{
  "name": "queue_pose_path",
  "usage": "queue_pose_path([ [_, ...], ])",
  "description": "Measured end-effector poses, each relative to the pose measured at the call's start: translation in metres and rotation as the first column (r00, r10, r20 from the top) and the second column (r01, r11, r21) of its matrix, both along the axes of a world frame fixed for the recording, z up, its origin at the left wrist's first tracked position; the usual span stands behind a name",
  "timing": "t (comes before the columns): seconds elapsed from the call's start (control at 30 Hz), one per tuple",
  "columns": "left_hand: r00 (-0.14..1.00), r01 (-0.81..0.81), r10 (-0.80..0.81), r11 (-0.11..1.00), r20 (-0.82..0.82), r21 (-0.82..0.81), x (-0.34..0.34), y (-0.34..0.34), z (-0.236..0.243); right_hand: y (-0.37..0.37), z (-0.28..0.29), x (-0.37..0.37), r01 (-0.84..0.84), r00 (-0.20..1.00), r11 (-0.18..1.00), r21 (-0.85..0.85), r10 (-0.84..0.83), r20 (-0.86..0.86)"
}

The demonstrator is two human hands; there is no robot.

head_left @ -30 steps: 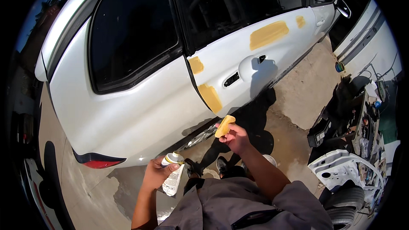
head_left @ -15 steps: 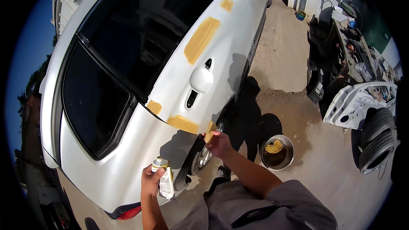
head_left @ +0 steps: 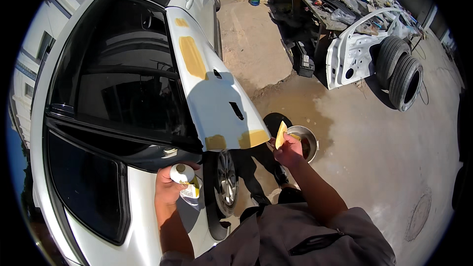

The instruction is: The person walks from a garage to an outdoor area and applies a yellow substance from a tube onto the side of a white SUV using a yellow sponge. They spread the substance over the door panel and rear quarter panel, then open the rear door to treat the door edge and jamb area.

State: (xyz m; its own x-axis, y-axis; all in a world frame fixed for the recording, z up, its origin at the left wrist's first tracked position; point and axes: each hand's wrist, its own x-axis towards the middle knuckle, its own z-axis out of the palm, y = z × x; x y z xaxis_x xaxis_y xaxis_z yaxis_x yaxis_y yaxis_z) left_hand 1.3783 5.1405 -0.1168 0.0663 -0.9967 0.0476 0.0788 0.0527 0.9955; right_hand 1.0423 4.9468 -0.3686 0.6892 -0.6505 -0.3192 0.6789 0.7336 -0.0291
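The left hand (head_left: 167,189) was wrapped tight around a small clear plastic bottle (head_left: 186,181) with a pale rounded cap, held up against the glossy white car body (head_left: 148,226). The right hand (head_left: 288,150) pinched a thin, flat yellow spreader (head_left: 281,134) between closed fingers, its edge just beside the lower corner of the open white car door (head_left: 217,103). Matte patches of yellow-tan filler (head_left: 192,58) broke the door's smooth paint, two more along its bottom edge. A round metal bowl (head_left: 308,140) sat on the dusty concrete ground (head_left: 384,157), right behind that hand. Black rubber tyres (head_left: 404,76) leaned by a detached white panel (head_left: 352,56).
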Motion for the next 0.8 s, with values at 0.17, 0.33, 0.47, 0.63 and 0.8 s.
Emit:
queue_pose_path([
  [0.17, 0.961, 0.271, -0.265, 0.959, 0.079, -0.087, -0.043, -0.102, 0.057, -0.051, 0.012, -0.046, 0.206, 0.978, 0.979, 0.008, -0.206, 0.017],
  [0.33, 0.920, 0.369, -0.357, 0.928, 0.162, -0.051, -0.089, -0.152, 0.067, -0.098, 0.018, -0.081, 0.316, 0.944, 0.946, -0.074, -0.305, 0.130],
  [0.47, 0.838, 0.470, -0.436, 0.882, 0.328, -0.029, -0.133, -0.207, 0.072, -0.134, 0.034, -0.116, 0.427, 0.904, 0.896, -0.124, -0.424, 0.051],
  [0.63, 0.875, 0.445, -0.422, 0.894, 0.238, -0.053, -0.174, -0.226, 0.081, -0.121, 0.026, -0.147, 0.580, 0.790, 0.804, -0.127, -0.594, -0.153],
  [0.8, 0.729, 0.547, -0.438, 0.835, 0.526, -0.063, -0.179, -0.241, 0.092, -0.080, 0.053, -0.128, 0.611, 0.627, 0.718, -0.332, -0.696, -0.351],
])
